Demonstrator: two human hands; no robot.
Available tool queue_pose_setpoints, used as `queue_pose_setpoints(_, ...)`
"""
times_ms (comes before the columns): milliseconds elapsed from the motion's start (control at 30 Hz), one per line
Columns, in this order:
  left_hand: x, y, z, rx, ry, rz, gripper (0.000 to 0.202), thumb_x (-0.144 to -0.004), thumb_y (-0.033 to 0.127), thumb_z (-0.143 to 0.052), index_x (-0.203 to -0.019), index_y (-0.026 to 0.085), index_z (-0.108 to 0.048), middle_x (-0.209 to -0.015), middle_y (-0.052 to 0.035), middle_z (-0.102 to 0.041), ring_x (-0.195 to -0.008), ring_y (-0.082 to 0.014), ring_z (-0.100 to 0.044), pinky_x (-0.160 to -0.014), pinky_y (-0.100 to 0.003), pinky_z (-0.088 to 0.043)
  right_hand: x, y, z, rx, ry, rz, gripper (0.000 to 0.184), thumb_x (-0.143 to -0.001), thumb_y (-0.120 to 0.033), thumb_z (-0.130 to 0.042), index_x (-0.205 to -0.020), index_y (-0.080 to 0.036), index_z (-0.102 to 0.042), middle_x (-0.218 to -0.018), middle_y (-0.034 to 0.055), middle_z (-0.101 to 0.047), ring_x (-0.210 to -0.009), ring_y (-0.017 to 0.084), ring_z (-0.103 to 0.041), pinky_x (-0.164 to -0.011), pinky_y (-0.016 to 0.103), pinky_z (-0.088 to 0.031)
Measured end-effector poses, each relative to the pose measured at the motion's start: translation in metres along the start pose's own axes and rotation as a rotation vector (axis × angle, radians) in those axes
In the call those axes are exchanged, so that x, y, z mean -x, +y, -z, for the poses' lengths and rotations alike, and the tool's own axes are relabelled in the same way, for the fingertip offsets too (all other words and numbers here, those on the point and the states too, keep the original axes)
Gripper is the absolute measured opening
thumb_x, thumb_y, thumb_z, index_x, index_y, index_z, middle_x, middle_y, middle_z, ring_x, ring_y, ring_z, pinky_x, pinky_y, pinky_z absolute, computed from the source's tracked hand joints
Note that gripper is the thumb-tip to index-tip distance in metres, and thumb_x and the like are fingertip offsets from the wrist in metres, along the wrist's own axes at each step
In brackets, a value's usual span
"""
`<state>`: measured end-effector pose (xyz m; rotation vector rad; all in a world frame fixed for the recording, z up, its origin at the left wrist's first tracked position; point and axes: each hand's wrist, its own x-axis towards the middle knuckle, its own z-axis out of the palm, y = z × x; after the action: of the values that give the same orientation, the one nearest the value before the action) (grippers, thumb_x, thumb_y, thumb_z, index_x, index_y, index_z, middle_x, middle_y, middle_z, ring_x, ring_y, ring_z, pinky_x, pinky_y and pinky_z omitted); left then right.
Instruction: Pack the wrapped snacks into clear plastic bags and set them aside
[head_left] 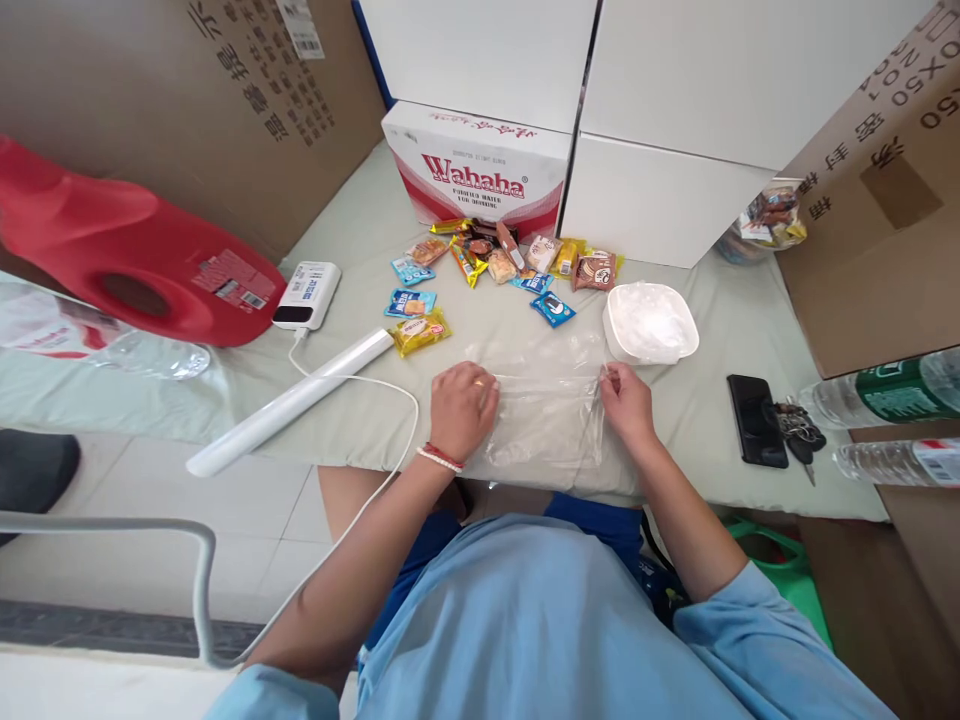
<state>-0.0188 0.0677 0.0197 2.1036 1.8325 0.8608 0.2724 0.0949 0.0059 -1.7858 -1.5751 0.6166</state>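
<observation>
A clear plastic bag [551, 425] lies flat on the cloth-covered table in front of me. At its left edge, my left hand [463, 400] is closed with its fingers curled down on the plastic. My right hand [626, 398] pinches the bag's upper right edge between thumb and fingers. Just beyond my right hand stands a white plastic tub [611, 335] with crumpled clear plastic [654, 318] inside. Farther back, several small wrapped snacks [501, 265] lie in a loose heap. Nearer my left hand are a yellow snack packet [421, 332] and a blue one [410, 303].
Left of my hands lie a white tube [292, 402], a cable [405, 390] and a white power device [307, 295]. A red jug [150, 255] stands beyond. A Wahaba-style water carton [480, 165] closes off the back. To the right are a phone [757, 420], keys [799, 428] and bottles [900, 388].
</observation>
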Motion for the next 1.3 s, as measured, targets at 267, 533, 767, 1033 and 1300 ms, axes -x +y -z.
queue_pose_setpoints(267,0.025,-0.012,-0.011,-0.239,-0.316,-0.064,0.06,-0.101,0.05,-0.045,-0.156,0.027,-0.044,-0.169,-0.0146,-0.033,-0.155,-0.0334,-0.032,-0.124,-0.07,-0.005,0.06,0.008,0.015,0.162,-0.404,0.483,0.039,-0.1,-0.031,-0.053,-0.138,-0.028,-0.065,-0.155,0.0107,-0.053,-0.142,0.033,-0.047,-0.118,0.058,-0.04)
queue_pose_setpoints(533,0.032,-0.022,-0.008,-0.275,-0.311,-0.106,0.063,-0.102,0.052,-0.044,-0.161,0.03,-0.036,-0.171,-0.0132,-0.025,-0.157,-0.0329,-0.029,-0.124,-0.071,0.001,-0.006,-0.023,0.028,0.213,-0.326,0.421,0.034,-0.102,-0.035,-0.049,-0.123,-0.023,-0.072,-0.117,0.0125,-0.073,-0.112,0.031,-0.063,-0.103,0.052,-0.049)
queue_pose_setpoints(767,0.031,-0.021,-0.006,-0.298,-0.326,-0.106,0.065,-0.102,0.055,-0.043,-0.161,0.029,-0.037,-0.17,-0.0124,-0.028,-0.156,-0.0336,-0.03,-0.124,-0.071,-0.002,-0.131,-0.082,-0.053,0.573,-0.31,0.329,0.053,-0.092,-0.028,-0.064,-0.143,-0.016,-0.059,-0.143,0.0202,-0.058,-0.129,0.039,-0.049,-0.104,0.05,-0.045)
queue_pose_setpoints(1033,0.032,-0.021,-0.007,-0.266,-0.312,-0.099,0.066,-0.102,0.055,-0.043,-0.161,0.029,-0.035,-0.171,-0.0115,-0.027,-0.157,-0.0332,-0.029,-0.125,-0.071,-0.002,-0.097,-0.074,-0.013,-0.063,-0.437,0.208,0.036,-0.092,-0.044,-0.063,-0.118,-0.023,-0.077,-0.116,0.0079,-0.075,-0.109,0.029,-0.065,-0.099,0.043,-0.049)
queue_pose_setpoints(1300,0.032,-0.022,-0.007,-0.269,-0.32,-0.104,0.065,-0.102,0.056,-0.04,-0.161,0.028,-0.035,-0.171,-0.0108,-0.025,-0.157,-0.0322,-0.028,-0.125,-0.07,0.0,-0.023,-0.07,-0.027,-0.051,-0.906,0.236,0.025,-0.09,-0.044,-0.065,-0.097,-0.025,-0.081,-0.084,0.0032,-0.075,-0.076,0.02,-0.065,-0.073,0.032,-0.05)
